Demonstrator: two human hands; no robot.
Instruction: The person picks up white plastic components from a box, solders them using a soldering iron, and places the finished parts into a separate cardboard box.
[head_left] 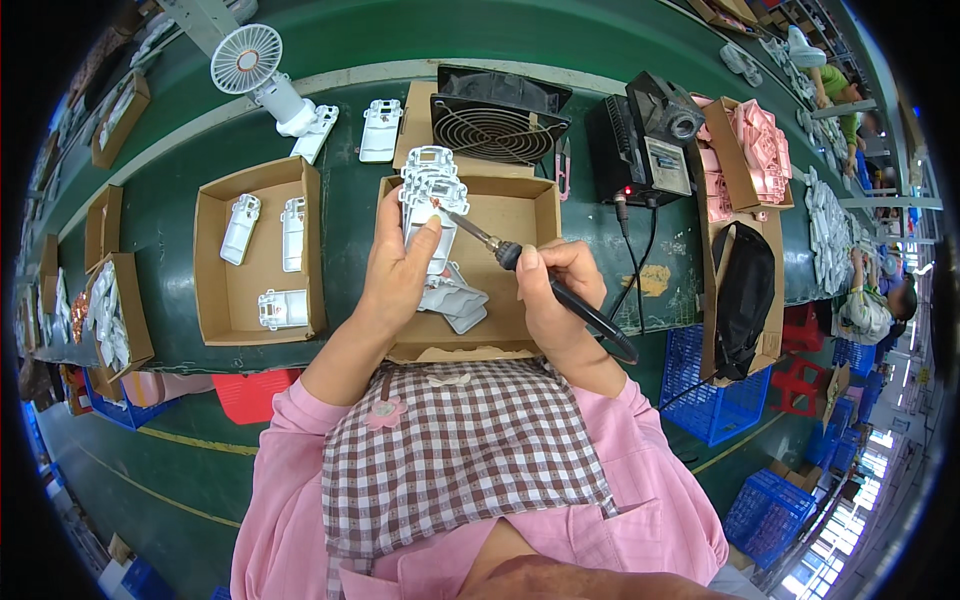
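My left hand (392, 262) is closed round a small stack of white plastic casings (432, 182), tilted up over a shallow cardboard box (525, 212). Its thumb presses on the front casing, near a small copper-coloured spot. In my right hand (562, 290) is a soldering iron (506, 254), gripped like a pen by its black handle. The metal tip points left and reaches the front casing by that spot; whether it touches I cannot tell. Below my hands, several loose white casings (458, 308) lie in the box.
Left stands a cardboard box (205, 262) with three white casings; behind it, a white handheld fan (262, 85). A black fan with a wire guard (492, 130) is beyond my hands. A black soldering station (625, 150), its cable trailing, and a box of pink parts (750, 150) stand right.
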